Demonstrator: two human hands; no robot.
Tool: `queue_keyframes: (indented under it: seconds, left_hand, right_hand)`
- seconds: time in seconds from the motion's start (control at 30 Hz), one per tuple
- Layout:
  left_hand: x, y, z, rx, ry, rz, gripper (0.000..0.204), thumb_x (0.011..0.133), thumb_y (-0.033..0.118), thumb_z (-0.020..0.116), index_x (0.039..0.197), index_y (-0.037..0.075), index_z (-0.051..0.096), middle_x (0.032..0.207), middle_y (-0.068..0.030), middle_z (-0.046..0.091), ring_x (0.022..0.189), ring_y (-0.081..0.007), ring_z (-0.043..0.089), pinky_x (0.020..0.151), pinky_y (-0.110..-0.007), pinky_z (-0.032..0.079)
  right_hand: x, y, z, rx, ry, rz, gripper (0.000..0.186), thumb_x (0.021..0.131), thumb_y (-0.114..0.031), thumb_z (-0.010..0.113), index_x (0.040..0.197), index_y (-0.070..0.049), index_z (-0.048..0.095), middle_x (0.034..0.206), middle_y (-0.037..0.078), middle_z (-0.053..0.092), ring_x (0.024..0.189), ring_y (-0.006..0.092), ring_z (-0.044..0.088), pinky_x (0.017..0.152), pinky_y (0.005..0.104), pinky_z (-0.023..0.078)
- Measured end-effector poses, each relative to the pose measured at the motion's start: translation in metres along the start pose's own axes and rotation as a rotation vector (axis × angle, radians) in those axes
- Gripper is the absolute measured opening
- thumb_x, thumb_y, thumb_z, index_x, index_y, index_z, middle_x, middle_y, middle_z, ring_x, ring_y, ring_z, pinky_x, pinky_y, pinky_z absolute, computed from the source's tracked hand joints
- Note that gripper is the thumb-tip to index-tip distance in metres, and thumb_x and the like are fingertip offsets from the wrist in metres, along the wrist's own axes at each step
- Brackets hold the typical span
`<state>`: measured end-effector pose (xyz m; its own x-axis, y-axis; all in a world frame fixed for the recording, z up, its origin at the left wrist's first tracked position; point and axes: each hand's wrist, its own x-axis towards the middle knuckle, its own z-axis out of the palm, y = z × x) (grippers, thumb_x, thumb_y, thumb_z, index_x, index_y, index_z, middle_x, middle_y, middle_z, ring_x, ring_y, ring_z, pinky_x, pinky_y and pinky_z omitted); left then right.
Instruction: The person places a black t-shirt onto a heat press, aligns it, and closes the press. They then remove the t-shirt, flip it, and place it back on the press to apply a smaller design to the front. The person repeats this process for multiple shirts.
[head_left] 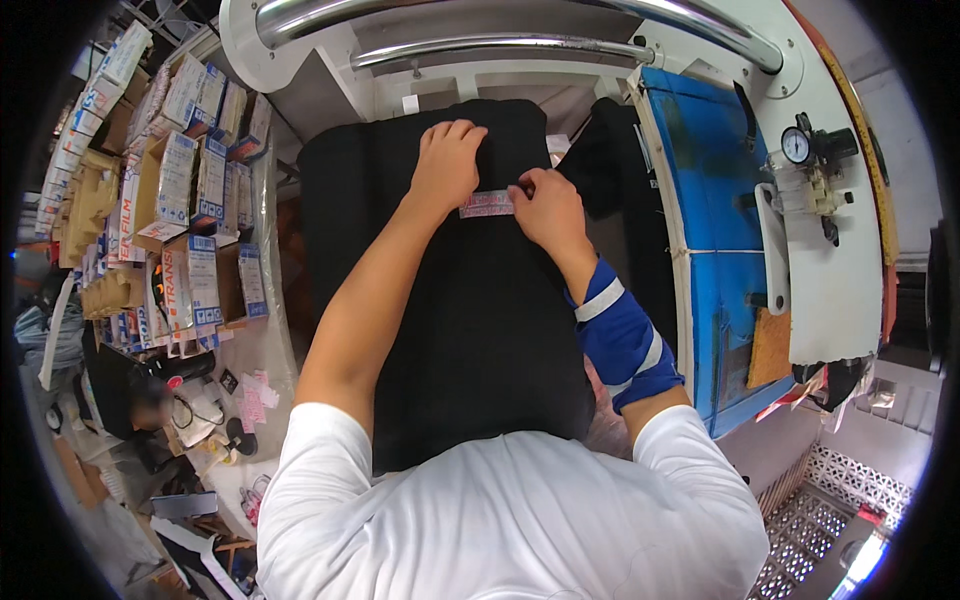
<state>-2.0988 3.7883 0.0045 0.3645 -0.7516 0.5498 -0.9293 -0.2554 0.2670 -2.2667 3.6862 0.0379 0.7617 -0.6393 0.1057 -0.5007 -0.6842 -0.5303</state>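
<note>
Black cloth [460, 330] lies spread over the flat bed in front of me, reaching toward my body. A small clear strip with pink print [486, 204] rests on it, between my two hands. My right hand [548, 208] has thumb and fingers pinched at the strip's right end; a blue sleeve with pale bands covers that forearm. Just beyond the strip's left end, my left hand [448, 160] lies on the cloth, its fingers reaching forward and a little bent, holding nothing that I can see.
Chrome bars of a white machine [500, 45] cross the far side. To the right stand a blue panel [705, 180] and a pressure gauge [796, 146]. Cardboard boxes [170, 180] are stacked at left, above a cluttered table with pink-printed scraps [256, 398].
</note>
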Motion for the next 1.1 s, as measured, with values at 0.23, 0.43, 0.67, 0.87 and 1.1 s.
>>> queue_keyframes:
  seconds: [0.23,0.43,0.67,0.87,1.1]
  left_hand:
    - [0.05,-0.008,0.034,0.042,-0.365,-0.231,0.033,0.086,0.008,0.063,0.118,0.015,0.07,0.118,-0.007,0.067,0.116,-0.031,0.06,0.098,-0.049,0.045]
    - [0.058,-0.021,0.027,-0.066,-0.371,-0.288,0.032,0.086,0.006,0.061,0.115,0.015,0.069,0.116,-0.0072,0.068,0.116,-0.0316,0.061,0.1,-0.051,0.043]
    - [-0.073,0.023,-0.045,-0.076,-0.006,-0.245,0.031,0.087,0.011,0.066,0.117,0.013,0.067,0.122,-0.0102,0.06,0.119,-0.0317,0.055,0.108,-0.054,0.036]
    - [-0.1,0.076,-0.061,0.14,-0.165,-0.289,0.049,0.094,0.037,0.066,0.138,0.017,0.062,0.143,-0.0155,0.05,0.134,-0.0356,0.044,0.117,-0.06,0.026]
    - [-0.1,0.075,-0.057,0.182,-0.147,-0.309,0.051,0.096,0.042,0.062,0.14,0.018,0.059,0.145,-0.0165,0.048,0.139,-0.0364,0.04,0.12,-0.066,0.019]
  right_hand:
    - [0.083,0.031,0.016,-0.233,0.003,-0.269,0.038,0.097,-0.033,0.06,0.127,-0.01,0.062,0.131,0.015,0.058,0.123,0.0389,0.054,0.099,0.0552,0.046]
    - [0.1,0.028,0.023,-0.179,-0.013,-0.193,0.038,0.094,-0.032,0.063,0.124,-0.008,0.063,0.131,0.016,0.058,0.122,0.0407,0.054,0.1,0.0555,0.045]
    - [-0.051,0.019,0.004,-0.023,0.133,-0.32,0.044,0.09,-0.026,0.069,0.127,-0.004,0.062,0.135,0.018,0.056,0.13,0.0408,0.048,0.11,0.0528,0.039]
    - [-0.06,0.019,0.009,-0.204,0.064,-0.334,0.051,0.096,-0.036,0.064,0.136,-0.004,0.059,0.148,0.021,0.048,0.141,0.042,0.04,0.115,0.0552,0.031]
    - [-0.061,0.015,0.013,-0.212,0.083,-0.305,0.054,0.097,-0.039,0.062,0.14,-0.007,0.057,0.15,0.021,0.046,0.143,0.0415,0.037,0.115,0.054,0.032]
